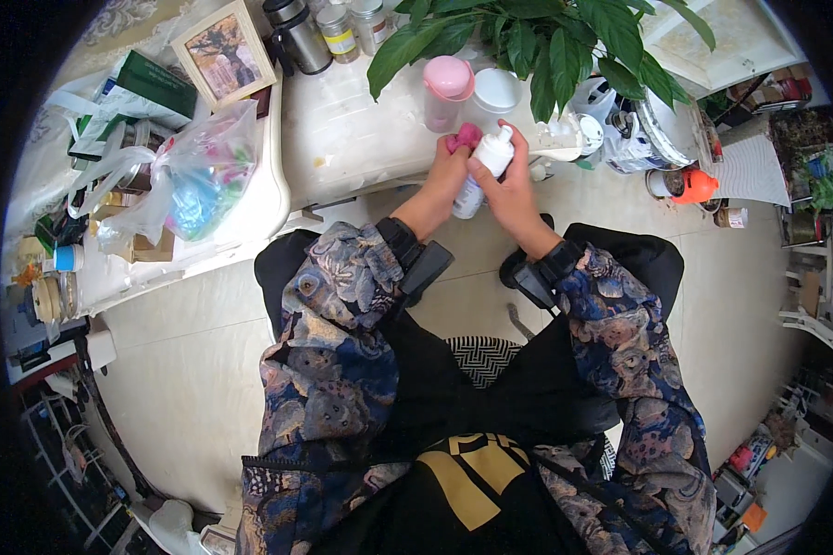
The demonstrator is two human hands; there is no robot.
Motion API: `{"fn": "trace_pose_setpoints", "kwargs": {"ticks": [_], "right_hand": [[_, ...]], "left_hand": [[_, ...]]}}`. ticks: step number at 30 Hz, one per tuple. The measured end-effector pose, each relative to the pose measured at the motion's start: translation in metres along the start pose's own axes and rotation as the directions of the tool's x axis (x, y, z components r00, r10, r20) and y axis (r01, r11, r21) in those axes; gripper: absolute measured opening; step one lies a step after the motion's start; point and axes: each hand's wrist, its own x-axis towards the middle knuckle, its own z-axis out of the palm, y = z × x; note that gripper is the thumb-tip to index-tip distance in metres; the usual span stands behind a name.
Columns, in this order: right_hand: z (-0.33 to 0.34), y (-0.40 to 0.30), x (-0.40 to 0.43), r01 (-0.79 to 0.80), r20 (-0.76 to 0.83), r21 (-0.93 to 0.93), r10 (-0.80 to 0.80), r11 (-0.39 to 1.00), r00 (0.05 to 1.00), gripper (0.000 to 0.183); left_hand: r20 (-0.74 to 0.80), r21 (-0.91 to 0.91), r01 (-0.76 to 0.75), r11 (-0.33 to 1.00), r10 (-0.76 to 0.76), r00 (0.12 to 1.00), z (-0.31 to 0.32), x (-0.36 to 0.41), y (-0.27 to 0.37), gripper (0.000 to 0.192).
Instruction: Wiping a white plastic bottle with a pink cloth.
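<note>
My left hand (439,186) is closed around a bunched pink cloth (466,136), beside the upper part of a white pump bottle (491,154). The bottle is gripped by my right hand (512,191), its thumb lying across the body and the fingers behind. It leans with its pump end pointing away from me, and writing shows on its lower part. Both hands are above my knees, at the near edge of a white table (347,139). Just beyond them stand a translucent pink cup with a pink lid (443,104) and a white tub (496,94).
A leafy potted plant (527,41) overhangs the table's far side. A steel flask (305,41), glass jars (338,35) and a picture frame (223,55) stand at the back left. A knotted plastic bag (201,187) is on the left. An orange pot (695,187) stands at right.
</note>
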Motion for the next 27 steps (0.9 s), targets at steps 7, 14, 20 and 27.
{"fn": "trace_pose_setpoints", "kwargs": {"ticks": [7, 14, 20, 27], "right_hand": [[-0.029, -0.034, 0.008, 0.055, 0.018, 0.013, -0.056, 0.998, 0.998, 0.039], [-0.088, -0.016, 0.005, 0.149, 0.286, -0.341, -0.049, 0.928, 0.957, 0.049], [-0.135, 0.019, 0.004, -0.093, 0.086, -0.467, 0.149, 0.880, 0.985, 0.047], [-0.193, 0.034, 0.067, -0.067, -0.172, -0.671, -0.068, 0.739, 0.983, 0.046]], "left_hand": [[0.489, -0.206, 0.192, 0.960, -0.070, 0.870, -0.003, 0.008, 0.016, 0.036], [0.438, -0.035, 0.423, 0.905, -0.366, 0.821, 0.026, -0.004, 0.008, 0.038], [0.480, 0.253, 0.459, 0.851, -0.523, 0.704, 0.038, 0.004, -0.003, 0.044], [0.580, 0.157, 0.441, 0.884, -0.444, 0.683, 0.014, 0.014, 0.010, 0.041]]}}
